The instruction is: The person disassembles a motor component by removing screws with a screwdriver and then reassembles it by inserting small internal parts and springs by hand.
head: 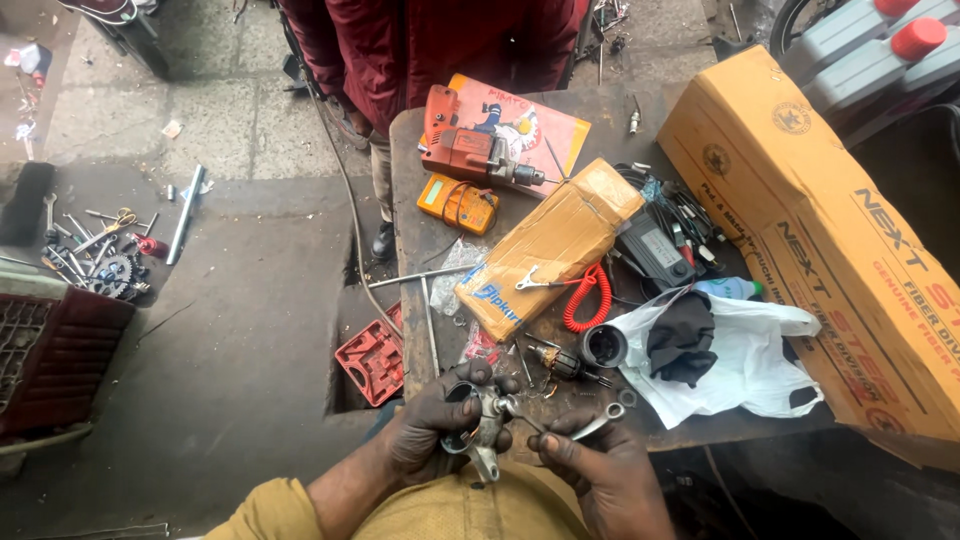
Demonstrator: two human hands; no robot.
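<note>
The left hand is clenching around a small metal motor housing, fingers wrapping its round dark body from the nine o'clock side while the thumb is pressing over the top. The housing's long axis is running roughly from twelve o'clock down to six o'clock, its round open end sitting up by the thumb and its narrower lug pointing down toward the person's yellow sleeve. The right hand is gripping a small spanner between thumb and fingers, closed on its shank; the spanner is lying tilted, its ring end up at two o'clock and its other end reaching toward ten o'clock, where it is meeting the housing at a bolt just beside the left fingertips. So the housing is sitting inside the left grasp and at about ten o'clock of the right hand. Farther out at twelve o'clock, on the worn table, a motor armature is lying near a red coiled cord and a taped cardboard parcel. At two o'clock a white plastic bag is holding dark cloth, and an orange electric drill is resting at the table's far end.
</note>
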